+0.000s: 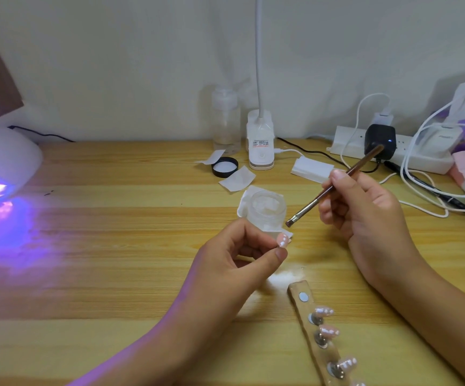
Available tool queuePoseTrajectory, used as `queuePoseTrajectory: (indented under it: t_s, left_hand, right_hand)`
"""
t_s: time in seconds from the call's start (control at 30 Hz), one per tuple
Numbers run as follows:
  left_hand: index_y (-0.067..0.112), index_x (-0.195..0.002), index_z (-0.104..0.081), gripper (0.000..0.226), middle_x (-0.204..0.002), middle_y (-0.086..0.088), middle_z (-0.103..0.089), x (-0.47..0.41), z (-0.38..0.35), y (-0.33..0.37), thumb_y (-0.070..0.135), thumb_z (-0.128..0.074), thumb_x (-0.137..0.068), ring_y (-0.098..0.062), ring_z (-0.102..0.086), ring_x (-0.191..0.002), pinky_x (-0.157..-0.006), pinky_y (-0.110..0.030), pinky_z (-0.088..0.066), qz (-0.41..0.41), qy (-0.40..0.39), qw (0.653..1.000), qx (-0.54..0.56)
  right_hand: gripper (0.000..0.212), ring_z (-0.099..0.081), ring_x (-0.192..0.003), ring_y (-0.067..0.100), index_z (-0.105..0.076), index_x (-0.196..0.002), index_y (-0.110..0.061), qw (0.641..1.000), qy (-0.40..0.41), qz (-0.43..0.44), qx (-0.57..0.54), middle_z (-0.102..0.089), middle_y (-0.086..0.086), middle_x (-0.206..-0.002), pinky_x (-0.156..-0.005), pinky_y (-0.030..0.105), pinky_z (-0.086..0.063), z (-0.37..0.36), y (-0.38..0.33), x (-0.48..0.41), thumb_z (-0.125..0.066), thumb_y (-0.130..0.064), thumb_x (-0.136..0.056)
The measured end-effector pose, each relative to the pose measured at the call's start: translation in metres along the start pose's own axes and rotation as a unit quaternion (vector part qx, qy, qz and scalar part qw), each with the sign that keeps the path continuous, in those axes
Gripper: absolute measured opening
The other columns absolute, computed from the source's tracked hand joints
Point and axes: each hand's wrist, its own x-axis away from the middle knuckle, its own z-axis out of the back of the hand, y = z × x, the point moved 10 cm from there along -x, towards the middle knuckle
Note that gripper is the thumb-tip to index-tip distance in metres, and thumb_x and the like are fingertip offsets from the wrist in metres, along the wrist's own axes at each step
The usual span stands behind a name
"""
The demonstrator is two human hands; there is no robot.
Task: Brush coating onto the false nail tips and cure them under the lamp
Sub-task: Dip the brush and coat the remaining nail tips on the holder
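My left hand (242, 252) pinches a pink false nail tip (366, 240) between thumb and fingertips at the table's middle. My right hand (365, 210) grips a thin brown brush (334, 188); its bristle end points down-left, just above and right of the held tip. A small clear jar (266, 210) of coating stands open on a white wipe right behind the tip. A tan holder strip (313, 335) at the lower right carries several pink nail tips on metal studs; its top stud is bare. The white curing lamp (3, 162) at the far left glows purple.
A black jar lid (225, 167), paper squares, a clear bottle (225, 123) and a white clip lamp base (261, 140) stand behind the jar. A power strip (387, 151) with plugs and loose white and black cables fills the right back. Pink and blue packets lie at the right edge.
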Motion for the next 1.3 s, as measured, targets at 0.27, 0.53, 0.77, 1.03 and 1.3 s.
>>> queuePoseTrajectory:
  t_s: [0.27,0.53,0.77,1.03,1.3]
  left_hand:
    - [0.032,-0.076,-0.068,0.019,-0.093,0.014,-0.075,0.0,0.0,0.0,0.016,-0.074,-0.084,-0.002,-0.06,-0.071,-0.068,-0.015,-0.049,0.004,0.003,1.0,0.01]
    - [0.03,-0.075,-0.067,0.019,-0.08,0.017,-0.072,0.0,0.001,-0.001,0.015,-0.075,-0.084,-0.002,-0.058,-0.069,-0.067,-0.016,-0.049,0.003,0.006,1.0,0.006]
    - [0.03,-0.073,-0.067,0.018,-0.074,0.017,-0.069,-0.001,0.001,-0.002,0.018,-0.078,-0.081,-0.004,-0.059,-0.067,-0.065,-0.018,-0.05,0.002,0.006,1.0,0.013]
    - [0.03,-0.076,-0.068,0.018,-0.091,0.014,-0.075,0.0,0.001,-0.001,0.016,-0.075,-0.084,-0.002,-0.063,-0.071,-0.068,-0.016,-0.05,-0.001,0.001,1.0,0.007]
    - [0.029,-0.082,-0.072,0.011,-0.081,0.007,-0.074,0.005,-0.016,-0.001,0.025,-0.081,-0.079,-0.015,-0.068,-0.071,-0.067,-0.02,-0.054,-0.003,-0.079,0.997,-0.021]
  right_hand:
    - [0.016,-0.057,-0.058,0.015,-0.056,-0.079,-0.007,0.994,-0.089,0.006,-0.061,-0.061,0.005,-0.063,-0.056,0.023,-0.05,-0.017,-0.005,0.004,-0.042,-0.015,-0.082]
    - [0.015,-0.059,-0.061,0.017,-0.054,-0.08,-0.006,0.992,-0.112,0.013,-0.054,-0.063,0.007,-0.064,-0.057,0.023,-0.051,-0.021,-0.004,0.005,-0.041,-0.013,-0.081]
    - [0.014,-0.058,-0.059,0.017,-0.054,-0.079,-0.007,0.995,-0.095,0.007,-0.03,-0.064,0.007,-0.064,-0.056,0.023,-0.05,-0.019,0.001,0.003,-0.042,-0.014,-0.08]
    - [0.015,-0.058,-0.058,0.016,-0.058,-0.079,-0.009,0.999,-0.049,0.021,-0.006,-0.063,0.005,-0.064,-0.056,0.022,-0.05,-0.007,0.001,-0.002,-0.043,-0.015,-0.079]
    - [0.016,-0.059,-0.058,0.014,-0.058,-0.08,-0.009,0.999,-0.007,0.009,-0.039,-0.063,0.003,-0.063,-0.055,0.023,-0.05,0.003,0.002,-0.006,-0.044,-0.016,-0.079]
